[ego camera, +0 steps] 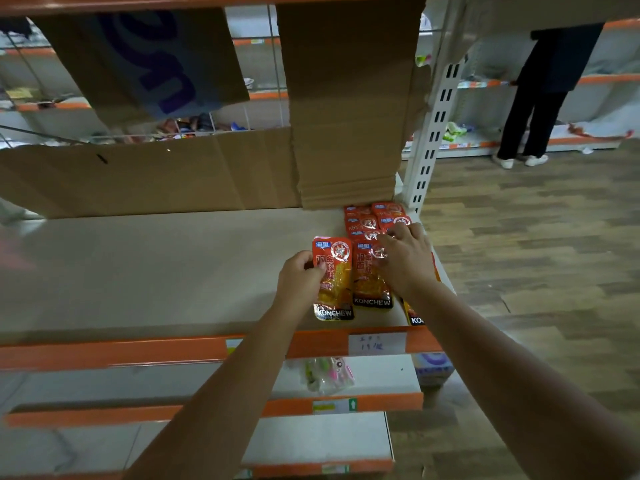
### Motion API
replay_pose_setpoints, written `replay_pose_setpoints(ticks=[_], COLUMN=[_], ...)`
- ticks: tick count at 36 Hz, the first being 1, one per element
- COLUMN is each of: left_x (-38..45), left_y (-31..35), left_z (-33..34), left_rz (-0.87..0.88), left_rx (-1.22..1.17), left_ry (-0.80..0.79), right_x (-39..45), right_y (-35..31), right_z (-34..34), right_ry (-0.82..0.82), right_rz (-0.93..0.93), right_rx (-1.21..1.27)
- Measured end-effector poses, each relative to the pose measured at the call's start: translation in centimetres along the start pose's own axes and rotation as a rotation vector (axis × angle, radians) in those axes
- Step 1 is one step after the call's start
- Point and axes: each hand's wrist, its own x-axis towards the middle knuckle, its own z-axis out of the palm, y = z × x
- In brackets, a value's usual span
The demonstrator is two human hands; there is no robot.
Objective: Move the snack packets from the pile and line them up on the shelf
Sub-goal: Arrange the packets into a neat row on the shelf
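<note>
Head view: white shelf [156, 271], wood-plank floor [536, 237]

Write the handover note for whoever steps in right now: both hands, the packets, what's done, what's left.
Left hand: grip pinches the left edge of a red foil snack packet marked KONCHEW, lying at the left end of the front row.
Right hand: fingers spread flat, pressing the neighbouring red packet.
White shelf board: further red packets in rows behind; one more shows partly under the right forearm.
Done: a few packets lined up at the shelf's right end.
Left: straighten the held packet. No pile in view, so the remaining count is unknown.
</note>
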Motion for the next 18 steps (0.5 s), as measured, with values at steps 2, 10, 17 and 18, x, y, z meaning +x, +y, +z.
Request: replay_pose_setpoints(ticks=[2,10,17,18], left_x=[0.0,0.4,1.0,1.0], left_y=[0.3,1.2,1.4,1.4], left_z=[0.4,3.3,5.1,5.2], left_rz=[-0.007,-0.039,0.074,0.096], left_rx=[-0.012,0.046,0.275,0.332], left_ry=[-0.022,-0.041,0.009,0.015], right_x=[-0.3,-1.5,-2.4,-2.6], right_y=[0.3,2.3,3.2,3.2], right_z=[-0.1,-1.1,-0.5,-0.5], right_ry=[0.044,0.094,0.153,0.147], right_rz=[0.021,0.063,0.022,0.02], right_rx=[0.036,0.09,0.142,0.143])
